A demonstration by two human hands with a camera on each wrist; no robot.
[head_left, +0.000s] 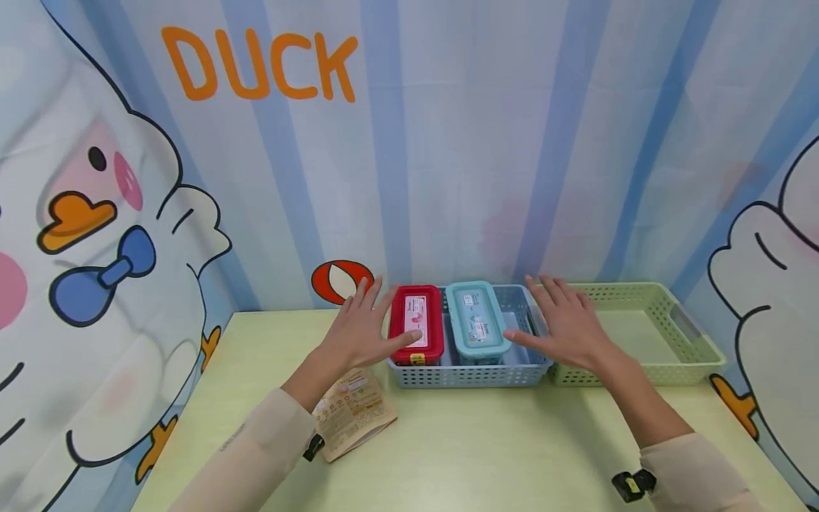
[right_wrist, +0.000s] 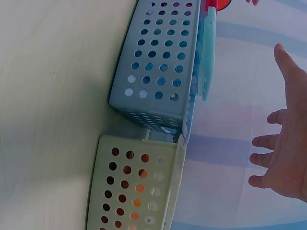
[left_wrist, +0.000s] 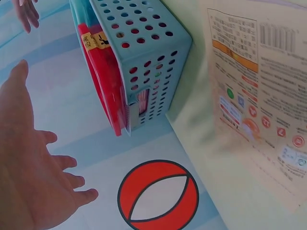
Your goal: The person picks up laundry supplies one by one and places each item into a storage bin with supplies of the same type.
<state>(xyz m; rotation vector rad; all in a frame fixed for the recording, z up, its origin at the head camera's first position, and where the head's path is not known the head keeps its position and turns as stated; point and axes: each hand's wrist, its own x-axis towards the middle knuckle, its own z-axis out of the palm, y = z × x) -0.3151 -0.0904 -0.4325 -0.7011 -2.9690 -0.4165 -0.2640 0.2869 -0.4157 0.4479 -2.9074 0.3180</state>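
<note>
Both hands are spread above the blue basket [head_left: 470, 377], palms facing down and forward, holding nothing. My left hand [head_left: 361, 331] hovers by the basket's left end, its thumb overlapping the red-lidded box [head_left: 432, 320] in the head view. Beside that box, a teal-lidded box [head_left: 476, 320] stands in the same basket. My right hand [head_left: 566, 323] is over the basket's right end, thumb pointing toward the teal lid. In the left wrist view, the left hand [left_wrist: 33, 167] has its fingers apart, away from the red lid [left_wrist: 100, 72]. The right hand [right_wrist: 288, 139] likewise shows separated fingers.
A green basket [head_left: 640, 373] stands right of the blue one, close against it. A brown printed packet [head_left: 358, 416] lies on the pale table [head_left: 473, 448] at the front left, partly under the left forearm in view. Behind hangs a striped curtain [head_left: 461, 142] with duck drawings.
</note>
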